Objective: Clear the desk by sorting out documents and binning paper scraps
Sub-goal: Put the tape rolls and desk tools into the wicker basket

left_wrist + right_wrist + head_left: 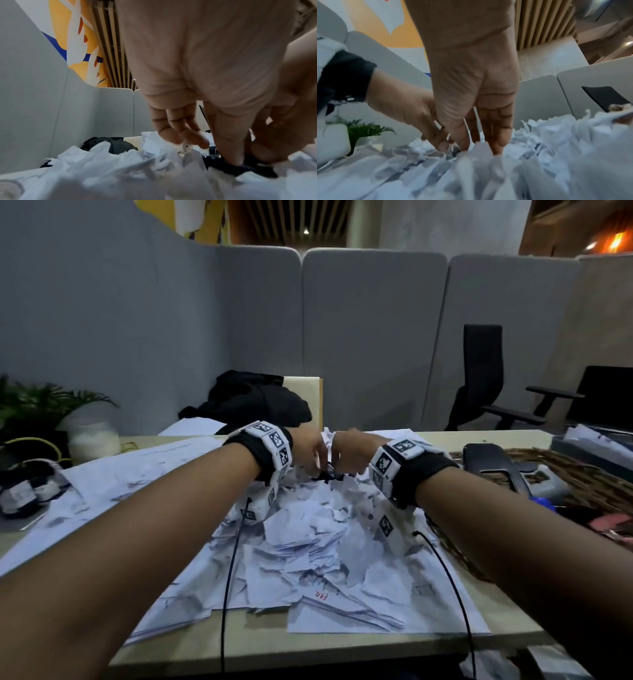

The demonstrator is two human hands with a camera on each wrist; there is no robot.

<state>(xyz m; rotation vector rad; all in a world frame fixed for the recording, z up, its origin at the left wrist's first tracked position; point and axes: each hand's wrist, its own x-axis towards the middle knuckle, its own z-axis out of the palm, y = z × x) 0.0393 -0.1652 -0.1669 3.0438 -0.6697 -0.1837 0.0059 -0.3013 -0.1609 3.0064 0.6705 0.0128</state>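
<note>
A heap of torn white paper scraps point(318, 522) lies on printed document sheets point(342, 611) spread over the beige desk point(239, 652). Both hands meet at the top of the heap. My left hand point(320, 469) and my right hand point(340, 469) each pinch a small black object point(329, 475) half buried in the scraps. In the left wrist view the left hand's fingertips point(235, 158) press down on that black object point(248, 170). From the right wrist, the right hand point(471, 146) points down into the scraps point(539, 155), its fingertips against the left hand point(436, 140).
A wicker basket point(582, 477) with a black stapler-like tool point(493, 463) stands at the right. A tray of papers point(589, 443) sits behind it. More sheets point(137, 474) cover the left side, near a potted plant point(85, 433). Black cloth point(253, 402) lies at the back.
</note>
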